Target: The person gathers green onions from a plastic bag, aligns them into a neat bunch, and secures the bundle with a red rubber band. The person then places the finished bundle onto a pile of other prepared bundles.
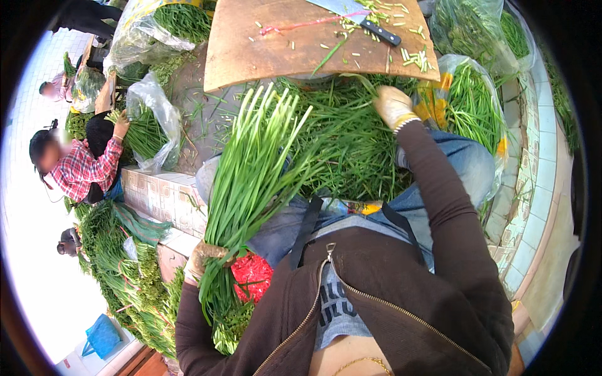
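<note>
My left hand point(207, 261), in a soiled glove, grips a thick bunch of garlic chives point(249, 174) near its leafy end. The pale cut stems point up and away from me, towards the cutting board. My right hand point(394, 107), also gloved, is curled at the right of a heap of loose green leaves point(348, 136) between my knees. A leaf blade reaches its fingers; whether they pinch it is hidden. Beyond the heap, a wooden cutting board point(282, 56) bears a cleaver point(376, 30) with a black handle, a pink tie strip point(305, 24) and chopped stem ends point(418, 60).
Plastic bags of greens stand at the right point(472, 103) and upper left point(155, 37). Red plastic ties point(251, 277) lie beside my left thigh. Bundled greens point(127, 277) are stacked at the left, below a seated person point(84, 164) in a plaid shirt holding greens.
</note>
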Available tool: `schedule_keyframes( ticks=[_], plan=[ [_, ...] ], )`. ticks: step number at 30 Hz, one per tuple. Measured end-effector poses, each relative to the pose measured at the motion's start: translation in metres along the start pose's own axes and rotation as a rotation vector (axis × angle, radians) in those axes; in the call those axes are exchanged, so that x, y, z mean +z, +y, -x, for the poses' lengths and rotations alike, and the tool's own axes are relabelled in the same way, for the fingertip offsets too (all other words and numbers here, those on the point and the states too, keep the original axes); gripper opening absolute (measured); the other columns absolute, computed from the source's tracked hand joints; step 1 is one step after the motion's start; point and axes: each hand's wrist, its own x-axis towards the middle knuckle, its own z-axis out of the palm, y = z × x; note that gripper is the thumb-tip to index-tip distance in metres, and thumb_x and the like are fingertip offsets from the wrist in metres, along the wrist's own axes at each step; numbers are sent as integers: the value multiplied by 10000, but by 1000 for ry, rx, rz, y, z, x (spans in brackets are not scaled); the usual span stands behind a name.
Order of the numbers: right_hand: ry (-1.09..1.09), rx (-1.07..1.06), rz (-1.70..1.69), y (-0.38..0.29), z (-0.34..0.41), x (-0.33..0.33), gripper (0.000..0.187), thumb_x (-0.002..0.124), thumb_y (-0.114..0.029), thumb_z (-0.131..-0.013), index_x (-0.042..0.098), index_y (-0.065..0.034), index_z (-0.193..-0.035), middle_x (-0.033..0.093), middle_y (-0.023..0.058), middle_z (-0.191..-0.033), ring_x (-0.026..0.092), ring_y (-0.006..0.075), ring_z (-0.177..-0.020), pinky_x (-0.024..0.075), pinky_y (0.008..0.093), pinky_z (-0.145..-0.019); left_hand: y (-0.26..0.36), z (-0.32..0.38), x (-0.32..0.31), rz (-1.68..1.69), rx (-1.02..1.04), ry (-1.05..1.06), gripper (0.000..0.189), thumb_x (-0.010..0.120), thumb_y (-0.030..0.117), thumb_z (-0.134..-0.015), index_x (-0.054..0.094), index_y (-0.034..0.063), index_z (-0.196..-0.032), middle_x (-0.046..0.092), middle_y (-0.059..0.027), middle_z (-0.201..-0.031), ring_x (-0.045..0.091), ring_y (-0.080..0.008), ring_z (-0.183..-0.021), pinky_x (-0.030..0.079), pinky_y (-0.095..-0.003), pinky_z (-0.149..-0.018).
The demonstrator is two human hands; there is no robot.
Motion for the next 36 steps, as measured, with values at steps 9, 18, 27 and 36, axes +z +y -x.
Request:
schedule_keyframes(
  ticks=[9, 18, 27, 36],
  plan=[
    [-350, -433, -677, -92, 25, -24, 411, 719, -292, -869, 648, -132, -1241, 679, 125, -1188, 664, 255, -1049, 527, 384, -919, 19, 9, 9, -62, -93, 136, 294, 717, 102, -759, 642, -106, -952, 653, -146, -836, 564, -199, -657, 431, -304, -596],
    [-304, -575, -952, -145, 23, -46, 353, 712, -459, -850, 749, -225, -1112, 722, 54, -1148, 596, 241, -1181, 422, 374, -1058, 26, 9, 14, -236, -22, 202, 200, 683, 41, -764, 706, -120, -881, 720, -186, -854, 678, -251, -696, 556, -328, -691],
    [-178, -548, -595, -59, -12, -14, 758, 801, -301, -804, 462, -38, -1429, 542, 216, -1393, 543, 320, -1277, 445, 398, -1073, 34, 14, -3, -153, -75, 68, 447, 642, -83, -737, 639, -73, -1184, 709, -197, -1062, 708, -247, -891, 582, -339, -792],
    [-466, -259, -2156, -27, -25, -7, 350, 517, -343, -1031, 614, -83, -1244, 586, -45, -762, 466, 13, -589, 428, 205, -497, 55, 41, -27, -348, 7, 0, 401, 602, -56, -816, 584, -96, -1214, 697, -164, -1119, 683, -241, -920, 569, -346, -808]
  ],
)
